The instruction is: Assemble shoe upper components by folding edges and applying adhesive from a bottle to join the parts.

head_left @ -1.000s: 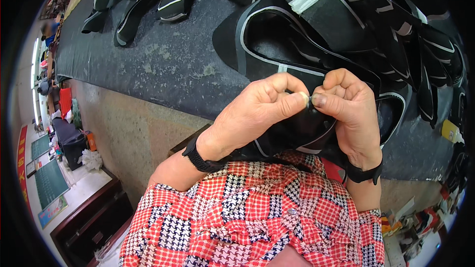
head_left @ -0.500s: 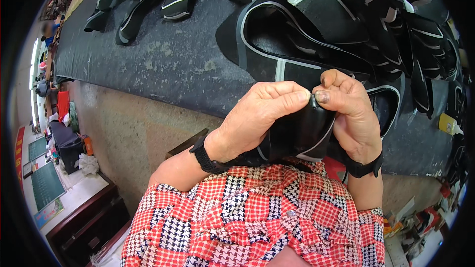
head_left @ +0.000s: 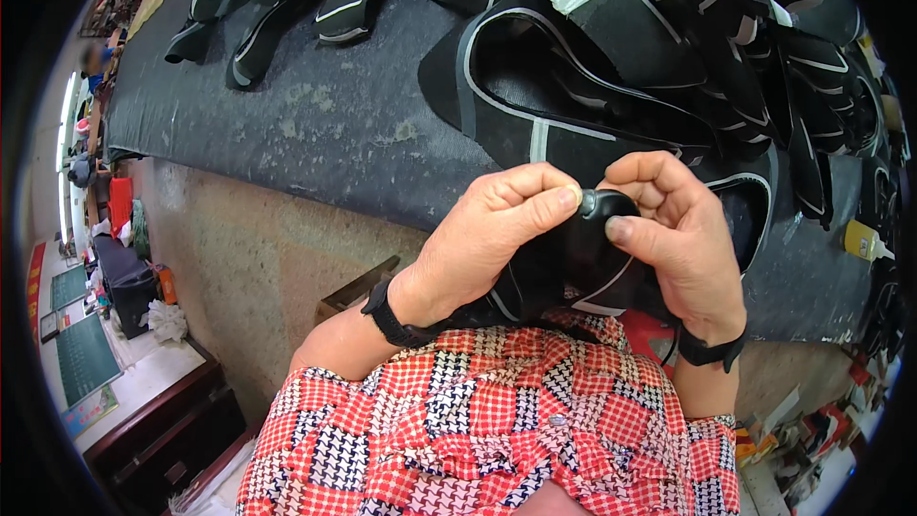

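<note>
Close to my chest hangs a glossy black leather-like piece (head_left: 594,263), with pale strips along its lower edges. My left hand (head_left: 511,220) pinches its folded top edge between thumb and forefinger. Just to the right, my right hand (head_left: 673,225) grips the same edge, thumb on the near face and curled fingers behind, partly hidden. A small gap parts the two thumbs, and the rolled edge shows between them. Beyond my hands, a large looped black piece (head_left: 449,86) with light grey edging lies on the dark-covered table (head_left: 315,148).
More black strips with pale edging (head_left: 349,0) pile up along the back and right of the table. A yellow bottle (head_left: 864,241) with a nozzle lies at the right. At the left stands a white-topped desk (head_left: 143,373) with dark red drawers.
My right hand has shifted slightly right and its thumb lower, away from the left thumb. More of the rolled black edge now shows between them.
</note>
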The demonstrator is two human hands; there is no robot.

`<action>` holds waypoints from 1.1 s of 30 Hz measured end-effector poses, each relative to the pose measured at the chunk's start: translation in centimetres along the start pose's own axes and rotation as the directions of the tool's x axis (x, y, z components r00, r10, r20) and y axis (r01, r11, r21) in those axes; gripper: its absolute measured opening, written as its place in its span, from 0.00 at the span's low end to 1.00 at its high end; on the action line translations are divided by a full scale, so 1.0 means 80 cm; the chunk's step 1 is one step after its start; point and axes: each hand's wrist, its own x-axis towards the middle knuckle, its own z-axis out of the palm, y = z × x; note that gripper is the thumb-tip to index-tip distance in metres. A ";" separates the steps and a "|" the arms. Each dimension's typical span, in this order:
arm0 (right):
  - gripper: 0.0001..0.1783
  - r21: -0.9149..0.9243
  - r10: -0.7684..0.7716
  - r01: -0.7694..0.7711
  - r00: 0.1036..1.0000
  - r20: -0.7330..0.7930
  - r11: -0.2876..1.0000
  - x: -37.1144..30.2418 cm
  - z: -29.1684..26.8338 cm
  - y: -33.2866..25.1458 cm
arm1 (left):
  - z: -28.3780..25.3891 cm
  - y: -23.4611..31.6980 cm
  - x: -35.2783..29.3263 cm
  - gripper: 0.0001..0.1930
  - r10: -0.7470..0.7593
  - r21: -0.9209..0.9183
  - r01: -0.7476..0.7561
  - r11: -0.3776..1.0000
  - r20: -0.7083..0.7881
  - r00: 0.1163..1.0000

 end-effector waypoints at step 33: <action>0.11 -0.076 0.004 -0.011 0.997 -0.083 0.997 -0.002 0.012 0.029 | -0.008 0.005 -0.013 0.04 0.093 0.418 -0.080 0.905 -0.011 0.996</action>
